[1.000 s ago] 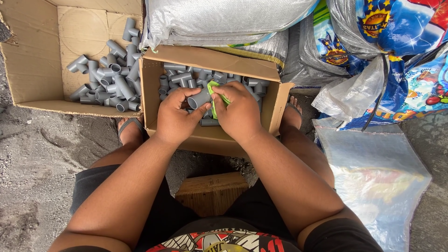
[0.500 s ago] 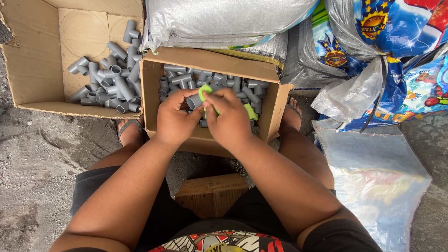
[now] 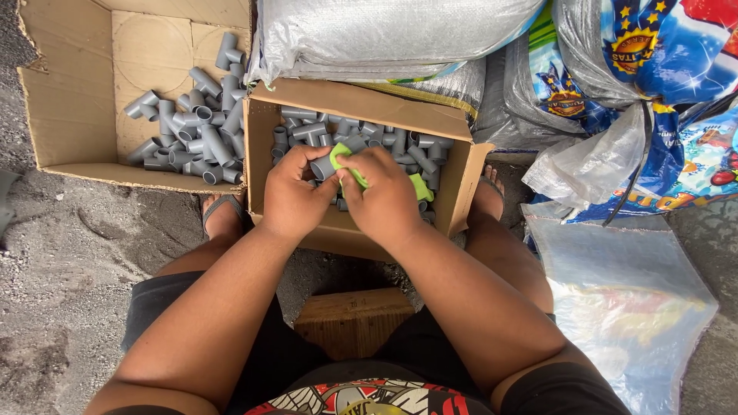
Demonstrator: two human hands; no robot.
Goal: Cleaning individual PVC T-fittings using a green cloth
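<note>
My left hand (image 3: 292, 196) grips a grey plastic pipe fitting (image 3: 323, 167) over a small cardboard box (image 3: 453, 180) full of several grey pipe fittings (image 3: 361, 137). My right hand (image 3: 384, 196) holds a bright green cloth (image 3: 347, 165) pressed against the open end of that fitting; a tail of the cloth (image 3: 420, 187) sticks out to the right of the hand. Both hands touch each other above the box's near side.
A larger open cardboard box (image 3: 69, 92) at the left holds a pile of grey fittings (image 3: 192, 131). Woven sacks (image 3: 384, 34) and colourful plastic bags (image 3: 653, 84) lie behind and right. A clear plastic bag (image 3: 623, 300) lies on the sandy ground. A wooden stool (image 3: 350, 319) is under me.
The right hand has kept shifting the green cloth around the fitting's end; the cloth's tail now shows at the right of the hand. The view has moved slightly.
</note>
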